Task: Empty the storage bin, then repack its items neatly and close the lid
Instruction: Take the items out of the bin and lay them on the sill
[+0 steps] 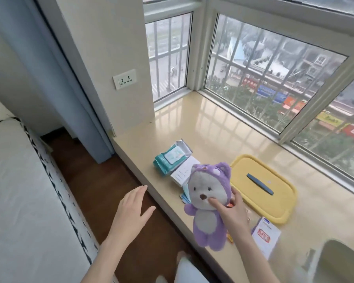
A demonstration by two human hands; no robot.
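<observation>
Purple plush bear [209, 203] mid-frame, off the sill, pinched at the head by our right hand [232, 213] | left hand [131, 207] open flat, holding nothing | yellow lid [262, 186] off, right of centre | bin [335, 260] blurry, bottom right | we'd probably set the bear down beside the wipes pack [171, 158], clear of the edge, keeping emptied stuff grouped

Plush bear [207, 203]: fuzzy purple cloth suit w/ soft grey pile face; lid [262, 186] is smooth matt yellow plastic w/ a dark blue plastic handle. Sill [213, 127] looks like polished stone, v. glossy, reflecting the window bars; floor [102, 180] is dark wood w/ slight sheen. Wipes pack [171, 158] is shiny teal plastic film, box [183, 172] white matt card.
</observation>
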